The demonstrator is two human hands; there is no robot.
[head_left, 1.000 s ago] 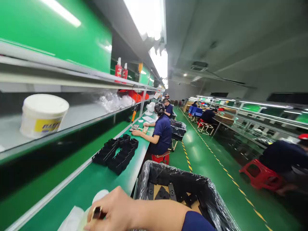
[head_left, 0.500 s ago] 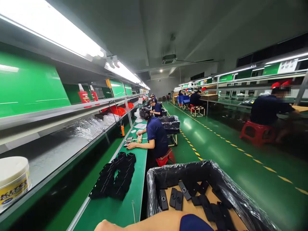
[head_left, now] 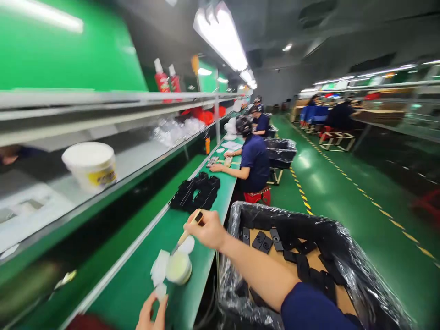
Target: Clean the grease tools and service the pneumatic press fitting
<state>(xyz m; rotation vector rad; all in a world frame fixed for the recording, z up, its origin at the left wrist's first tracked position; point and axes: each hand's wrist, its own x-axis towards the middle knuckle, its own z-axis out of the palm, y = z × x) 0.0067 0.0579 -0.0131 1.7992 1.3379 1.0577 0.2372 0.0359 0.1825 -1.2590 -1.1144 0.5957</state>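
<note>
My right hand (head_left: 208,229) is closed round a slim tool with a pale wooden handle (head_left: 185,235); its narrow tip is blurred and points down-left. Just below that tip stands a round tub (head_left: 179,268) with a pale yellowish surface. Behind the tub lies a white disc like a lid (head_left: 187,245). Crumpled white sheet material (head_left: 158,269) is on the tub's left. At the bottom edge, my left hand (head_left: 153,309) pinches a small white round piece (head_left: 160,291) between thumb and fingers.
Black parts (head_left: 185,199) lie grouped on the green bench (head_left: 123,284). A plastic-lined bin (head_left: 228,270) with several black blocks stands right of the bench. A shelf at left carries a white bucket (head_left: 91,167). A co-worker (head_left: 256,158) sits farther along.
The view has swung left and down. Both my hands, the tool and the tub have come into view; earlier only part of my arm showed at the bottom edge.
</note>
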